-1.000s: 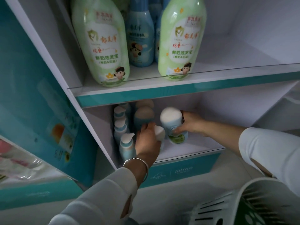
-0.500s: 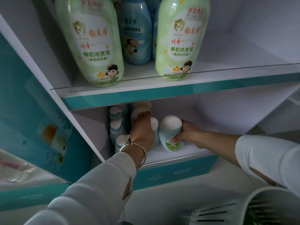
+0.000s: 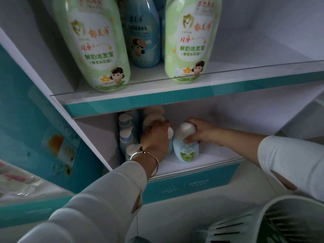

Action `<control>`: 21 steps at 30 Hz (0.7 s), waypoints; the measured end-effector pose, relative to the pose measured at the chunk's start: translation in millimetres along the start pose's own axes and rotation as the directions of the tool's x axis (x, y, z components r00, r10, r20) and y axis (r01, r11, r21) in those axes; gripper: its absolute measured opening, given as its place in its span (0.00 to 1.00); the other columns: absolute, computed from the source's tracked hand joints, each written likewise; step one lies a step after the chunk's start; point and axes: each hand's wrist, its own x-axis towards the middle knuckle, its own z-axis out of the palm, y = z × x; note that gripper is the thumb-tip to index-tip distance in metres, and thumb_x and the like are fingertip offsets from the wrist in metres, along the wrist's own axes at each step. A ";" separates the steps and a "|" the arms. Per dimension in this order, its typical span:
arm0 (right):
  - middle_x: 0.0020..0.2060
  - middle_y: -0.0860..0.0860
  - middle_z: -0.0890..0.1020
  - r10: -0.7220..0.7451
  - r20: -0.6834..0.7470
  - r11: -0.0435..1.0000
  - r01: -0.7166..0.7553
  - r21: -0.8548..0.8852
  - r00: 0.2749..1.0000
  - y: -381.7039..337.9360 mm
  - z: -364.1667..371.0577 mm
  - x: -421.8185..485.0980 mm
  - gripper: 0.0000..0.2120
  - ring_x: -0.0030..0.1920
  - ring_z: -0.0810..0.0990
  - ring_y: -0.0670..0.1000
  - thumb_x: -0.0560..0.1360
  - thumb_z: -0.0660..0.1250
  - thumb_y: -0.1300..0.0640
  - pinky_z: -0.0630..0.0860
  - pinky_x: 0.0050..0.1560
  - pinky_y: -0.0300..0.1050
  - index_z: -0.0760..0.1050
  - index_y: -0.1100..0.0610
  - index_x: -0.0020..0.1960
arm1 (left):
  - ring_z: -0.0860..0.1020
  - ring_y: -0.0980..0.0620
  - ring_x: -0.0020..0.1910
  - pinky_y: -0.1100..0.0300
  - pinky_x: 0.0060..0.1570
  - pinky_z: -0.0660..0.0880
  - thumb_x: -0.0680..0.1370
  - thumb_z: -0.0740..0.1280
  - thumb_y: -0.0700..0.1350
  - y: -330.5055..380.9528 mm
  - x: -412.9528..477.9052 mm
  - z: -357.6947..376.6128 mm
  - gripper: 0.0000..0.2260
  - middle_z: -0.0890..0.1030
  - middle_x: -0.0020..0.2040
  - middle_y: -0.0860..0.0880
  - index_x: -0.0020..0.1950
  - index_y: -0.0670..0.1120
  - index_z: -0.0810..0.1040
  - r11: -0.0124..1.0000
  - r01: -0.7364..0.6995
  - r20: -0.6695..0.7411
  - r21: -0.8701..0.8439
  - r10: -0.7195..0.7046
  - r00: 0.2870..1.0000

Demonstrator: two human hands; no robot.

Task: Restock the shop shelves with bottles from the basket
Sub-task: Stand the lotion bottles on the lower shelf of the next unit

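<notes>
Right hand (image 3: 201,132) grasps the green-label bottle (image 3: 186,148): thumb on its front, fingers over the white cap. The bottle's base is on the lower shelf (image 3: 215,155), near the front edge, roughly mid-width.

Left hand (image 3: 154,139) is curled round a blue bottle (image 3: 171,146) just left of it. The hand hides most of that one; only a white cap and a blue sliver show. The two bottles touch or nearly touch, can't tell which.

Left of the left hand, a row of small blue bottles (image 3: 126,135) runs front to back, tight along the shelf's left wall. More round caps sit behind the left hand, toward the back; the upper shelf (image 3: 175,100) front lip cuts off the rearmost.

Open room: the lower shelf is bare right of the right hand, from front edge to back.

Upper shelf: left green bottle (image 3: 93,44) and right green bottle (image 3: 191,39) stand at the front edge behind a clear strip (image 3: 263,67); its right half is bare.

Basket (image 3: 280,220) rim sits bottom right, below the right forearm.
</notes>
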 end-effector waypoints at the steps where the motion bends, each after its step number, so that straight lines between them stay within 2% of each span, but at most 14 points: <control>1: 0.50 0.51 0.78 -0.011 0.013 0.998 0.012 -0.055 1.000 -3.4 -2.5 -0.1 0.23 0.53 0.78 0.54 0.66 0.76 0.65 0.80 0.50 0.55 0.71 0.52 0.55 | 0.69 0.41 0.65 0.50 0.59 0.71 0.79 0.60 0.44 1.3 -0.5 -1.2 0.20 0.67 0.68 0.45 0.71 0.52 0.64 0.999 -0.008 -0.012 0.054 0.008 1.000; 4: 0.46 0.48 0.78 -0.022 0.076 0.996 0.028 -0.086 0.997 -6.1 -4.7 -3.3 0.20 0.50 0.78 0.51 0.65 0.76 0.66 0.80 0.43 0.48 0.72 0.51 0.49 | 0.74 0.42 0.61 0.52 0.56 0.70 0.79 0.61 0.45 4.4 -0.1 -3.3 0.17 0.72 0.64 0.46 0.68 0.51 0.67 0.971 -0.044 -0.059 0.234 0.060 0.996; 6: 0.46 0.49 0.77 -0.029 0.115 0.999 0.034 -0.039 0.993 -4.8 -0.8 -6.0 0.19 0.48 0.78 0.51 0.67 0.75 0.68 0.81 0.41 0.47 0.71 0.50 0.47 | 0.74 0.42 0.60 0.51 0.56 0.70 0.78 0.61 0.47 2.6 3.3 -5.6 0.15 0.74 0.63 0.47 0.65 0.51 0.70 0.960 -0.077 -0.048 0.268 0.093 0.995; 9: 0.45 0.50 0.76 -0.078 0.145 0.997 0.078 0.007 0.986 -4.4 12.0 -5.9 0.20 0.48 0.77 0.51 0.67 0.74 0.69 0.81 0.41 0.47 0.71 0.48 0.45 | 0.74 0.42 0.60 0.50 0.55 0.72 0.79 0.61 0.49 -4.8 9.8 -11.3 0.10 0.74 0.62 0.45 0.59 0.49 0.72 0.977 -0.074 0.015 0.198 0.073 0.997; 12: 0.45 0.50 0.76 -0.110 0.161 0.994 0.110 0.008 0.981 -5.6 20.5 -5.7 0.19 0.47 0.77 0.50 0.68 0.73 0.69 0.81 0.40 0.45 0.71 0.49 0.45 | 0.70 0.42 0.65 0.51 0.59 0.69 0.79 0.61 0.48 -10.9 15.7 -17.7 0.13 0.72 0.66 0.45 0.63 0.47 0.71 0.994 -0.017 0.101 0.112 0.005 0.995; 15: 0.44 0.49 0.77 -0.120 0.157 0.993 0.116 0.036 0.980 -7.3 24.5 -8.7 0.19 0.46 0.78 0.49 0.68 0.74 0.69 0.81 0.39 0.43 0.71 0.50 0.47 | 0.71 0.42 0.64 0.54 0.59 0.68 0.78 0.62 0.48 -13.8 15.1 -22.1 0.14 0.72 0.65 0.45 0.63 0.47 0.72 1.000 -0.006 0.116 0.003 0.005 0.993; 18: 0.47 0.51 0.77 -0.126 0.168 0.992 0.119 0.050 0.978 -9.9 34.3 -11.7 0.19 0.50 0.78 0.52 0.68 0.74 0.68 0.81 0.43 0.47 0.71 0.53 0.53 | 0.73 0.44 0.62 0.54 0.60 0.70 0.77 0.63 0.49 -18.6 12.9 -15.4 0.14 0.74 0.63 0.46 0.61 0.47 0.74 0.995 -0.034 0.086 -0.098 0.042 0.995; 21: 0.56 0.56 0.77 -0.147 0.179 0.988 0.136 0.074 0.973 -12.1 46.6 -13.0 0.24 0.56 0.77 0.54 0.70 0.73 0.68 0.80 0.51 0.53 0.71 0.55 0.61 | 0.73 0.46 0.62 0.56 0.61 0.69 0.78 0.61 0.50 -25.6 13.2 -9.1 0.13 0.74 0.63 0.48 0.61 0.48 0.74 0.985 -0.036 0.073 -0.168 0.049 0.996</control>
